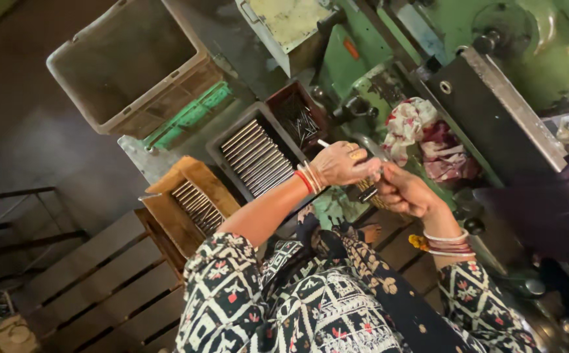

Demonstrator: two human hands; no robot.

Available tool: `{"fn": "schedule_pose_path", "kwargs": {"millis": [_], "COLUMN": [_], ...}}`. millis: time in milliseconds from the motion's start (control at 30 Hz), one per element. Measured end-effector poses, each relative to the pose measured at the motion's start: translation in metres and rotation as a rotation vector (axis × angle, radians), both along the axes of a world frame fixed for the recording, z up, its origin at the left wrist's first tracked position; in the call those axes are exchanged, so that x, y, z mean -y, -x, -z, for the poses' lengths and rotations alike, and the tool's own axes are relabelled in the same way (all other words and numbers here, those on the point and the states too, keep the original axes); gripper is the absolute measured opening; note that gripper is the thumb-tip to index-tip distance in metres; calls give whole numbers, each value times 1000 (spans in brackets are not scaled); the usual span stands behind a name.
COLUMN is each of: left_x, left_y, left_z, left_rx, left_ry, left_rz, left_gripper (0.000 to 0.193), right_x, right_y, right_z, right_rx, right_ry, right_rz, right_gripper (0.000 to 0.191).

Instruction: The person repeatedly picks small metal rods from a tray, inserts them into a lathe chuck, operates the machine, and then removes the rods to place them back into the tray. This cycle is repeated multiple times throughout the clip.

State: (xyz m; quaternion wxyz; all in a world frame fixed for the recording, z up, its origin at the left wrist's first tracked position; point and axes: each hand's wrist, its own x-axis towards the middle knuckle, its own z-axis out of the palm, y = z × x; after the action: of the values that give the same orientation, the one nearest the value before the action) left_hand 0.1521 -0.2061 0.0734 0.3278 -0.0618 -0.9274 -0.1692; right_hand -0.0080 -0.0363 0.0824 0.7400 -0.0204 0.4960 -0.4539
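Note:
My left hand [342, 163] is closed around a thin shiny metal rod [323, 142] whose end sticks out past my knuckles. My right hand [406, 191] meets it just to the right and grips a small dark metal piece [368, 194] between the two hands. Both wrists wear bangles. Below my left forearm a dark tray [217, 151] holds a row of bright metal rods [258, 159]. A smaller reddish tray [278, 99] behind it holds several short dark pins. A wooden box [167, 209] at the left holds more rods [195, 206].
A green machine [441, 39] with a dark block [487, 117] fills the upper right; a patterned cloth [421, 137] lies on it. A large grey plastic crate [127, 59] stands upper left. Wooden pallet slats [95, 281] lie lower left. A dark sleeve [552, 209] enters from the right.

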Motion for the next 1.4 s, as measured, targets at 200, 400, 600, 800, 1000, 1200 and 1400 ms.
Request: {"fn": "schedule_pose_path", "kwargs": {"millis": [200, 400, 600, 800, 1000, 1200, 1400], "left_x": [-46, -58, -76, -52, 77, 138, 105], "left_y": [7, 1, 45, -6, -100, -156, -242], "left_z": [-13, 17, 18, 19, 90, 128, 102], "left_rx": [126, 176, 51, 394, 293, 356, 1], "left_ry": [-457, -553, -1473, -1005, -446, -313, -528], "left_rz": [-525, -382, -574, -572, -995, -1001, -1231], "left_gripper": [33, 39, 46, 28, 23, 26, 25], "right_x": [12, 1, 16, 1, -76, -129, -149], "right_y": [-10, -19, -28, 10, 34, 33, 50], "right_z": [-10, -18, 47, 97, 103, 119, 107], "right_rx": [-310, -231, -1409, -519, -437, -396, -400], "right_ry": [-5, 27, 572, 182, 62, 40, 53], "right_rz": [212, 246, 383, 931, 970, 1047, 1119], "right_gripper": [14, 15, 15, 14, 10, 19, 18]}}
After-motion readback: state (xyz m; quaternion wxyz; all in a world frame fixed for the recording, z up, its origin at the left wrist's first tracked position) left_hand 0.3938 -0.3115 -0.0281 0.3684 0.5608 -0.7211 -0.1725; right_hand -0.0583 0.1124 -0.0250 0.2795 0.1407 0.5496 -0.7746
